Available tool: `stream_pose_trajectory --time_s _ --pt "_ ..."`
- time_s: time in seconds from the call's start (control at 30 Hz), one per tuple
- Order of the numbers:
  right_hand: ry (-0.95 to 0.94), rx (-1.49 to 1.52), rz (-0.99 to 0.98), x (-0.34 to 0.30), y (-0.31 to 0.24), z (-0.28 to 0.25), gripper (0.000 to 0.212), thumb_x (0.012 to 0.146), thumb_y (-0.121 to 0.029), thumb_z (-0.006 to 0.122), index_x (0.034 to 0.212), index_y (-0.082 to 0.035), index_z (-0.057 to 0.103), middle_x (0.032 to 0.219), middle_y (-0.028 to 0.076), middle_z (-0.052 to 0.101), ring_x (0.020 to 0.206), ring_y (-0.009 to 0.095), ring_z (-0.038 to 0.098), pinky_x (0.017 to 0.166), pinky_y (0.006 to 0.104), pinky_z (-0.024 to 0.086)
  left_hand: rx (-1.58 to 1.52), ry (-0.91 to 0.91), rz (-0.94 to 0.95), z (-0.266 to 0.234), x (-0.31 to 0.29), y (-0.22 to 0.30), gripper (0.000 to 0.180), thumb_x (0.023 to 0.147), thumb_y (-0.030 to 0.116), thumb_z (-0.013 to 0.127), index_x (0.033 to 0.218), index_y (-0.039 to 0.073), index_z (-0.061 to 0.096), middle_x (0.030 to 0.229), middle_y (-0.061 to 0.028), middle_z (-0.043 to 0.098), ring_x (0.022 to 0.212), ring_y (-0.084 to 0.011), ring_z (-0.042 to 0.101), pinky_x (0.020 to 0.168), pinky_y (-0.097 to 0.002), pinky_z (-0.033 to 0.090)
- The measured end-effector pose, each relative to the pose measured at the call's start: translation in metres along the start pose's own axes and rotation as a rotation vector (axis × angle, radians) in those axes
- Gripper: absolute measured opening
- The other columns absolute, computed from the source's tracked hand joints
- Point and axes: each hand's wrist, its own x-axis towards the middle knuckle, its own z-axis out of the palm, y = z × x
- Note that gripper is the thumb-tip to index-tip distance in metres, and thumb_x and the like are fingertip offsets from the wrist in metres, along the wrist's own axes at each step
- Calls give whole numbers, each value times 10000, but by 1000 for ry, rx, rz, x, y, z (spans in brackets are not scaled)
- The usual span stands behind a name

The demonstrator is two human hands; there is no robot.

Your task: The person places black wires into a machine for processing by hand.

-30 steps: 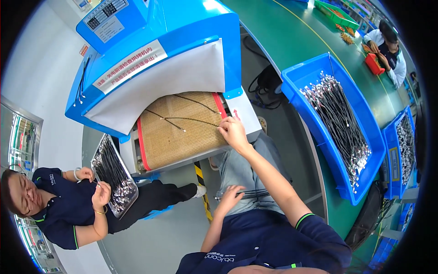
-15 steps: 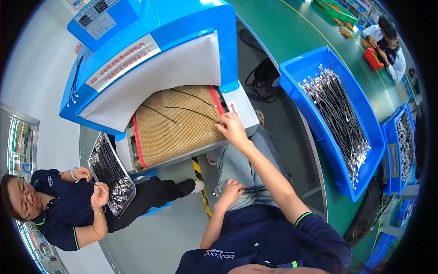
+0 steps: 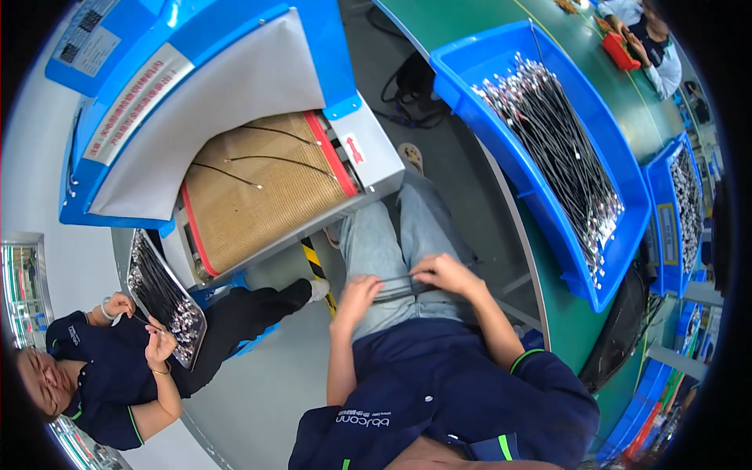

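Across my lap lie a few thin black cables (image 3: 395, 289), held between my two hands. My left hand (image 3: 359, 298) is closed around their left end. At their right end, my right hand (image 3: 446, 274) has its fingers pinched together on the cables; how many it grips is hidden. Ahead, three black cables with small light connectors lie apart on the mesh conveyor belt (image 3: 258, 207), one of them a long curved cable (image 3: 282, 160) whose right end is near the red edge strip. Neither hand touches the belt.
A blue machine hood with a pale curtain (image 3: 227, 102) covers the belt's far end. On the green table at right, a blue bin (image 3: 462, 74) holds many black cables, beside a second blue bin (image 3: 662, 235). At left, a person (image 3: 110, 368) handles a cable beside a cable-filled tray (image 3: 201, 333).
My right hand has left the cable at the belt's right edge and come back to the cables on my lap. That cable stays on the belt. The whole view has shifted.
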Motion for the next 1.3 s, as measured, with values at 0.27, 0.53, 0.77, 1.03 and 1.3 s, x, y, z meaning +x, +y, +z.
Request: stream_pose_trajectory --time_s 0.27,0.53,0.77,1.03,1.3 --pt "118 -45 -102 -28 16 -32 160 809 -185 638 923 -88 695 893 72 664 815 293 631 729 370 493 -59 -103 -230 19 12 50 171 882 136 575 956 -4 640 827 -131 630 722 -204 617 652 -302 467" --pt "158 -86 -105 -51 24 -55 152 807 -166 664 931 -83 696 891 55 665 817 257 638 707 351 503 -199 -12 -180 29 14 77 181 887 89 572 1022 -10 640 833 -134 606 696 -220 610 646 -298 472" --pt "142 -110 -306 -29 23 -29 145 821 -219 623 883 -96 666 821 61 636 781 264 624 660 375 500 -194 -33 -128 43 30 89 155 892 81 556 980 3 656 816 -147 610 662 -253 603 624 -320 465" --pt "162 98 -216 3 27 -6 170 837 -194 631 903 -47 684 859 104 657 766 300 632 685 364 505 185 294 224 44 31 46 189 791 116 683 955 38 633 777 -96 607 713 -264 589 636 -376 485" --pt "158 195 -225 15 35 9 149 829 -137 634 920 -28 678 829 111 655 764 287 630 701 352 503 163 121 204 36 32 15 107 857 108 603 928 28 608 835 -120 582 759 -290 579 673 -389 481"
